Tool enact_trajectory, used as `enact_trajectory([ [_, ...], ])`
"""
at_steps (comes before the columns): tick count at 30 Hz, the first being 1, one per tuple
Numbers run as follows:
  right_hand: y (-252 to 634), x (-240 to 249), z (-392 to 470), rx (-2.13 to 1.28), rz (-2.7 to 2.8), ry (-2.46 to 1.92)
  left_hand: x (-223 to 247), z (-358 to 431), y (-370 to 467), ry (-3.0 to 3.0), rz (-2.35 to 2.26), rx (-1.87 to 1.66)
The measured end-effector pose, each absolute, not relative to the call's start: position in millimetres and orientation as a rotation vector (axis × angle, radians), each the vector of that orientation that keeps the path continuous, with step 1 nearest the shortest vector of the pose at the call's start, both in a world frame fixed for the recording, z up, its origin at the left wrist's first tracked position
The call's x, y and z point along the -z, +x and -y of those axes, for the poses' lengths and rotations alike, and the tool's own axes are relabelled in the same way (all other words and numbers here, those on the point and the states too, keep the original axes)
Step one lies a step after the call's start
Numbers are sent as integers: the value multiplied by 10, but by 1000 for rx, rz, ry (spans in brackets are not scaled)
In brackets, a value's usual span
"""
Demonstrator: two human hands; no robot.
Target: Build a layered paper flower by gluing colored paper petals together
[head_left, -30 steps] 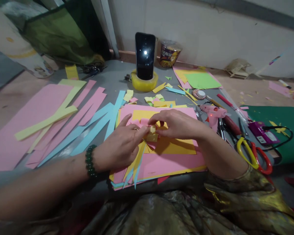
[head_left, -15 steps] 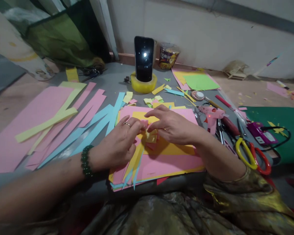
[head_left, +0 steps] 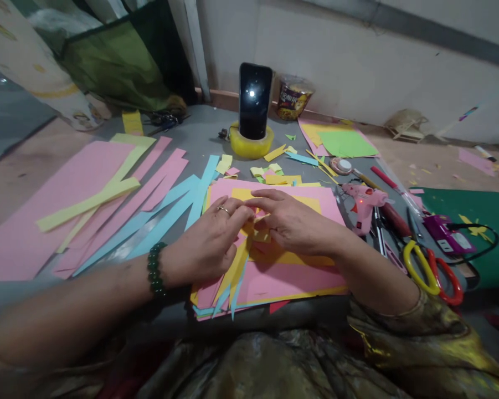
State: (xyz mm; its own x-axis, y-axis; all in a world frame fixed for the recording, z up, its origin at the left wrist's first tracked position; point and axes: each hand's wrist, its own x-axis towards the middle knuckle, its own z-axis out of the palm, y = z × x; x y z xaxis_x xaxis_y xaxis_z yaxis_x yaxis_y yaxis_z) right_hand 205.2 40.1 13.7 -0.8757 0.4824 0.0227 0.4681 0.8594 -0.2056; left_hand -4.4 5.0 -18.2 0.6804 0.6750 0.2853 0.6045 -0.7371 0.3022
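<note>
1. Folded paper piece: small, yellow and pink, on the paper stack at mid-desk, directly between both hands.
2. Left hand: fingertips pinching its left edge.
3. Right hand: fingers curled over its right side, equally near.
4. Long axis: cannot tell, mostly covered.

This looks like a home craft corner. A low grey tabletop against a plain wall is strewn with coloured paper strips and sheets, a pink glue gun, scissors and pens. A phone stands propped in a tape roll, beside a snack cup. Scraps litter the floor.
</note>
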Motion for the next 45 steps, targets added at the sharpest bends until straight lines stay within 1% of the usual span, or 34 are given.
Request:
enact_trajectory([
  [5,2070,-144,-396,-327,2947,-758,205,-46,-44,2707,-1041,-573],
  [10,2138,-94,-437,-264,2847,-777,219,-50,-43,2726,-1022,-618],
  [16,2109,-19,-439,-247,2913,-765,231,-54,-46,2702,-1048,-589],
  [24,2132,39,-487,-118,2859,-728,197,-54,-33,2644,-1070,-532],
  [32,2125,48,-479,-142,2862,-698,188,-58,-29,2650,-1059,-513],
  [36,2169,1,-476,-248,2829,-678,174,-57,-17,2637,-1087,-482],
  [39,2193,-58,-479,-366,2696,-830,170,-55,-19,2622,-1089,-493],
  [45,2098,-83,-490,-660,2427,-1533,200,-87,-77,2602,-1053,-586],
])
